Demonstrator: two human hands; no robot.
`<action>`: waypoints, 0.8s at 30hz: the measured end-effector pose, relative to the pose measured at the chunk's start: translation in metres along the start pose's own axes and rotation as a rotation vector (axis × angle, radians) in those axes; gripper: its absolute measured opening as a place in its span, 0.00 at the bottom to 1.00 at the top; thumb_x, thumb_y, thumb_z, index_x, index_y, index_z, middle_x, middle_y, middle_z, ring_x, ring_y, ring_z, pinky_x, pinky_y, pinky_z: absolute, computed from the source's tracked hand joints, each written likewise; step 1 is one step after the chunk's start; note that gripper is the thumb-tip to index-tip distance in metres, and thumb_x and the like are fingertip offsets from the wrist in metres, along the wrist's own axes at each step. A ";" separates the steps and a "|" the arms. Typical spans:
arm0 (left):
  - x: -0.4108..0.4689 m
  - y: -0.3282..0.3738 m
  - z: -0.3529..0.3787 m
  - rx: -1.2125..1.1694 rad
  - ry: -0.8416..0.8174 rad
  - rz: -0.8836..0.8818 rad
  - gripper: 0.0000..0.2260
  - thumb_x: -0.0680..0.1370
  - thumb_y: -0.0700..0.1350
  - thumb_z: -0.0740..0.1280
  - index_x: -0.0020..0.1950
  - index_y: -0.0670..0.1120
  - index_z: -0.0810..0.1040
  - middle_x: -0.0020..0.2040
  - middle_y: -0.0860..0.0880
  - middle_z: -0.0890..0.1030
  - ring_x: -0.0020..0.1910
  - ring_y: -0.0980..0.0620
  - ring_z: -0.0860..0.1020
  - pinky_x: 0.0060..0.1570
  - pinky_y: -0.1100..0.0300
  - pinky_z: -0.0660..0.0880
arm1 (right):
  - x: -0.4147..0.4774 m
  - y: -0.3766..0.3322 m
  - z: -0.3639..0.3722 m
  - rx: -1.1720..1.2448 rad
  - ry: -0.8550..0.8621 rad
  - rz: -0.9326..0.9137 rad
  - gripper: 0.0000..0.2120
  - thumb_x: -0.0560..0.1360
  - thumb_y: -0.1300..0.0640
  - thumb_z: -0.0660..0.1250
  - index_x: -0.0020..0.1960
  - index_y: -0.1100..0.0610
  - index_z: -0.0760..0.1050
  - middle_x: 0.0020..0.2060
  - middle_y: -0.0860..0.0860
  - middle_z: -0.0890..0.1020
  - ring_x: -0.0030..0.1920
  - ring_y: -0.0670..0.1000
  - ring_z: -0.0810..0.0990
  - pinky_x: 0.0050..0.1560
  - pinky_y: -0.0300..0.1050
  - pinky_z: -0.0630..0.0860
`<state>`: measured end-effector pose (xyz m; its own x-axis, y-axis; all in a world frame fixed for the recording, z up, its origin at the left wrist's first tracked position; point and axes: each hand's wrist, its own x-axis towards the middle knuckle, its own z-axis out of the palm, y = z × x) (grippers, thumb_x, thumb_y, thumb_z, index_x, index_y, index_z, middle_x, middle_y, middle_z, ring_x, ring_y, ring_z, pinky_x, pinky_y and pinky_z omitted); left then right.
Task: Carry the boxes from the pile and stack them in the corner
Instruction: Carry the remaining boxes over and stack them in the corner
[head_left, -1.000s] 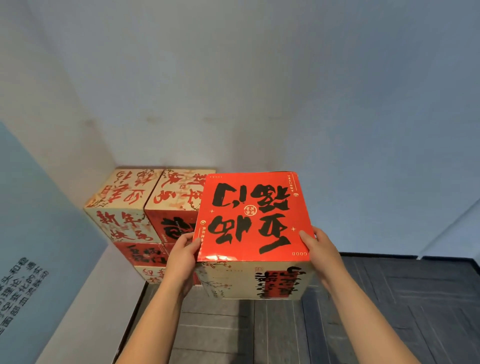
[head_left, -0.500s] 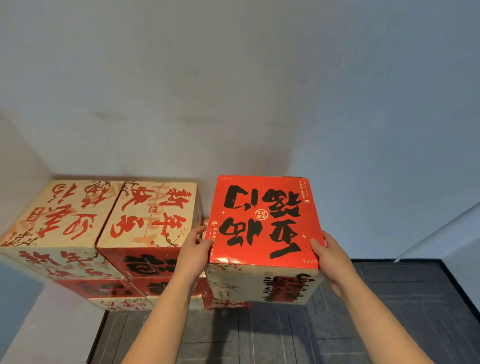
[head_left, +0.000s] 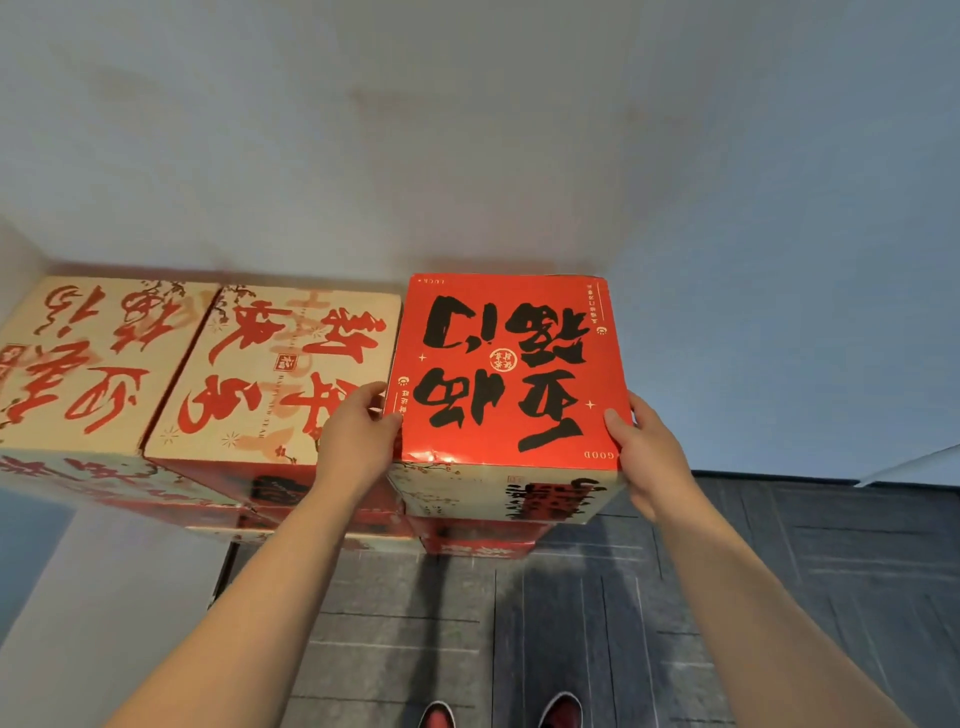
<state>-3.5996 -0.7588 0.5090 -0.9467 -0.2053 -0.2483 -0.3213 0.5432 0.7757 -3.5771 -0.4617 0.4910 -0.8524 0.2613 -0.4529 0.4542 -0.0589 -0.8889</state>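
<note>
Head view, looking down along both bare forearms: a red-topped box (head_left: 506, 364) with large black brush lettering sits between the two hands at the right end of a row of boxes against the pale wall (head_left: 467, 130). The left hand (head_left: 358, 441) grips the box's near left corner, thumb hooked over the red top edge, the fingers going down the left side into the narrow gap beside the middle cream box (head_left: 280, 374). The right hand (head_left: 649, 457) grips the near right corner, thumb laid on the top by the small word "GOOD", palm and fingers wrapped around the right side. The box's top lies about level with the cream tops to its left, just beside the middle one. Below its cream front face the red edge of a lower box (head_left: 478, 545) shows; whether the held box rests on it cannot be told. A second cream box (head_left: 88, 358) with red lettering fills the corner at far left. Dark grey floor (head_left: 779, 571) runs beneath, with the toes of two red shoes (head_left: 436, 717) at the bottom edge.
</note>
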 end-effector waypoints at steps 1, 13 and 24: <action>0.004 -0.004 0.002 0.001 0.000 -0.021 0.19 0.81 0.41 0.66 0.73 0.46 0.74 0.55 0.49 0.83 0.52 0.44 0.82 0.56 0.44 0.79 | 0.007 0.004 0.002 -0.010 -0.010 0.006 0.10 0.87 0.55 0.60 0.62 0.40 0.73 0.52 0.46 0.87 0.48 0.49 0.89 0.47 0.49 0.84; 0.028 -0.030 0.018 0.136 0.018 -0.011 0.20 0.82 0.44 0.66 0.75 0.47 0.73 0.65 0.46 0.79 0.62 0.43 0.78 0.61 0.47 0.76 | 0.042 0.024 0.016 -0.043 -0.064 0.010 0.11 0.87 0.55 0.59 0.63 0.40 0.74 0.54 0.47 0.88 0.50 0.51 0.89 0.54 0.55 0.85; 0.036 -0.045 0.019 0.284 0.003 -0.018 0.22 0.82 0.48 0.67 0.76 0.48 0.71 0.64 0.41 0.74 0.61 0.39 0.77 0.66 0.43 0.73 | 0.045 0.049 0.022 0.005 -0.037 0.046 0.13 0.88 0.56 0.58 0.68 0.43 0.73 0.59 0.49 0.86 0.54 0.53 0.88 0.55 0.55 0.85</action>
<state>-3.6196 -0.7747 0.4542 -0.9408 -0.2193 -0.2584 -0.3324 0.7457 0.5774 -3.5990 -0.4740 0.4259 -0.8398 0.2220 -0.4955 0.4921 -0.0744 -0.8674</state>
